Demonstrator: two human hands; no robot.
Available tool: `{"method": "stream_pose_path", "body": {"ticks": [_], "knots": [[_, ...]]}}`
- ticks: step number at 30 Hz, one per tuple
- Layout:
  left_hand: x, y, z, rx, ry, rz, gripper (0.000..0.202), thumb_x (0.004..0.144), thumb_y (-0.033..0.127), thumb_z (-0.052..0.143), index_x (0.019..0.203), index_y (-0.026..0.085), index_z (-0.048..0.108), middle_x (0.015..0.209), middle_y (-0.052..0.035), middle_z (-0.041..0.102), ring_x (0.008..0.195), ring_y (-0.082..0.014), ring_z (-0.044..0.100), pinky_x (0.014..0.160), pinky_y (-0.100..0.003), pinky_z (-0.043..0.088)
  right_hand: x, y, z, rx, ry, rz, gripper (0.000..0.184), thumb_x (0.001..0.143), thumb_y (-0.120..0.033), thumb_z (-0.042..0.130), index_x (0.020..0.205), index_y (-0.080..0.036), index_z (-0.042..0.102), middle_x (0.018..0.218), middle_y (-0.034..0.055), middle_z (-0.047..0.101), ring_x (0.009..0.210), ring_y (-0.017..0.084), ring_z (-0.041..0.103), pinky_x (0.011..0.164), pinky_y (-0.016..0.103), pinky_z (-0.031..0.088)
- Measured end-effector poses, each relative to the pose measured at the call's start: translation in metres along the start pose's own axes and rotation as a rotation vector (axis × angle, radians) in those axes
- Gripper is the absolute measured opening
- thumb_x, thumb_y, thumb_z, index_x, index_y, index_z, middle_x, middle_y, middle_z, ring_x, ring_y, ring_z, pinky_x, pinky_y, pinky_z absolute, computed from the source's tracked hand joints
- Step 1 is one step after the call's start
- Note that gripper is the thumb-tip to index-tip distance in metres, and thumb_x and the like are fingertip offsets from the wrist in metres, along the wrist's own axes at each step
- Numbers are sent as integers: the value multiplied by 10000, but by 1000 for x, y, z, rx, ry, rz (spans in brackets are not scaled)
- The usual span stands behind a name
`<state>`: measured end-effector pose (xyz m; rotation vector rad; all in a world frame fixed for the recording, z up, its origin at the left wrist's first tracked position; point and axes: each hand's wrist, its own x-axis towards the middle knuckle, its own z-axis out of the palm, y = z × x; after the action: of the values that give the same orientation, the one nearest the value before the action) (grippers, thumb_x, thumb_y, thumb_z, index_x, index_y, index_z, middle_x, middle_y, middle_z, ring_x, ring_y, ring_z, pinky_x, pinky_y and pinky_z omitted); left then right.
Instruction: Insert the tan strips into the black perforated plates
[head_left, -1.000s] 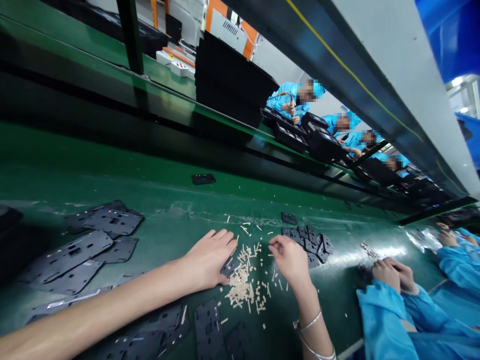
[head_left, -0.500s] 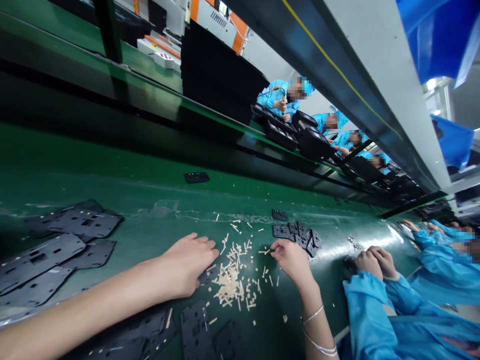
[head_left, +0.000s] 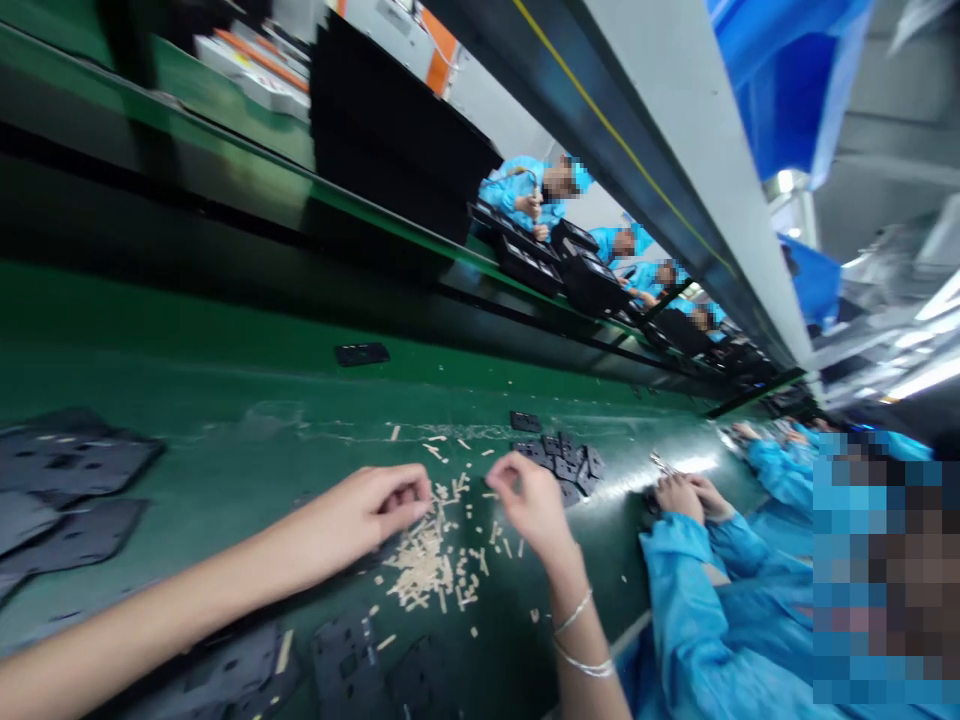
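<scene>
My left hand (head_left: 360, 515) rests on the green belt (head_left: 225, 440) with its fingers curled under, beside a heap of small tan strips (head_left: 427, 565). A dark plate part seems to lie under its fingertips, mostly hidden. My right hand (head_left: 529, 500) hovers over the right side of the heap with thumb and fingers pinched together; what it pinches is too small to make out. Two thin bangles ring that wrist. A cluster of small black parts (head_left: 566, 460) lies just beyond the right hand.
Flat black plates (head_left: 67, 470) lie at the left and along the near edge (head_left: 345, 665). One black piece (head_left: 361, 353) sits farther out. A person in a blue sleeve (head_left: 697, 590) works close at my right; several others line the far belt.
The view has swung right, so everything slid left in frame. My left hand's fingers have curled in from flat. My right hand stays pinched over the strips.
</scene>
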<state>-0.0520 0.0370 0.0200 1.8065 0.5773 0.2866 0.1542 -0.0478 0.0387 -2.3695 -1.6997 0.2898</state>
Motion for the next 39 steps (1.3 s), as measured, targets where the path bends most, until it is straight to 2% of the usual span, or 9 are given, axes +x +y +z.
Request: {"method": "stream_pose_path", "body": {"ticks": [3, 6, 12, 18, 23, 26, 31, 35, 39], "knots": [[4, -14, 7, -443, -101, -145, 411, 817, 528, 390, 725, 152, 526, 535, 22, 444, 416, -75, 332, 378, -177, 218, -16, -35, 11, 193, 132, -297, 96, 866, -263, 465, 883, -220, 549, 838, -17, 648, 758, 100, 595, 687, 197, 438], [7, -23, 9, -766, -159, -261, 422, 757, 566, 479, 676, 152, 494, 478, 45, 381, 377, -50, 241, 344, -163, 142, -21, -53, 23, 232, 226, -536, 127, 882, -233, 432, 872, -202, 555, 824, 13, 645, 780, 124, 581, 732, 228, 453], [6, -16, 11, -877, -141, -174, 334, 741, 450, 597, 692, 174, 416, 466, 76, 384, 374, -33, 196, 338, -143, 99, -21, -47, 37, 331, 387, -646, 138, 868, -144, 440, 859, -178, 573, 819, 34, 653, 794, 136, 578, 747, 271, 464], [7, -10, 15, -652, 16, -14, 312, 778, 462, 536, 748, 170, 426, 499, 81, 389, 392, -42, 232, 358, -154, 155, -21, -46, 40, 525, 459, -469, 134, 835, -139, 488, 897, -190, 595, 828, 43, 645, 736, 144, 578, 616, 260, 455], [5, -8, 18, -435, 53, 85, 284, 780, 422, 515, 700, 155, 463, 561, 55, 408, 504, -79, 346, 464, -182, 273, -23, -50, 38, 660, 327, -306, 95, 803, -205, 549, 855, -197, 629, 778, 24, 638, 691, 139, 582, 540, 223, 428], [4, -6, 17, -358, 124, 101, 255, 783, 377, 511, 670, 151, 477, 580, 50, 399, 546, -91, 349, 506, -196, 281, -22, -50, 38, 714, 291, -223, 56, 771, -210, 585, 733, -179, 613, 732, 17, 626, 655, 129, 570, 536, 213, 418], [3, -3, 10, -316, 231, 102, 196, 800, 329, 486, 707, 156, 492, 621, 40, 436, 565, -98, 372, 525, -202, 300, -17, -45, 44, 924, 135, -56, 114, 759, -272, 608, 733, -163, 587, 683, 11, 607, 587, 108, 531, 495, 197, 394], [-1, 2, 9, -330, 201, 107, 224, 827, 370, 450, 795, 160, 519, 663, 19, 496, 584, -110, 416, 536, -207, 327, -15, -43, 50, 1144, 82, -19, 169, 764, -318, 606, 749, -161, 546, 638, 1, 586, 515, 89, 487, 424, 182, 346], [-3, 5, 12, -289, 171, 101, 231, 834, 358, 452, 786, 155, 552, 628, 23, 481, 559, -109, 404, 525, -207, 320, -17, -45, 53, 1140, 142, -36, 177, 773, -327, 597, 739, -161, 544, 626, -10, 554, 517, 86, 482, 418, 178, 345]]}}
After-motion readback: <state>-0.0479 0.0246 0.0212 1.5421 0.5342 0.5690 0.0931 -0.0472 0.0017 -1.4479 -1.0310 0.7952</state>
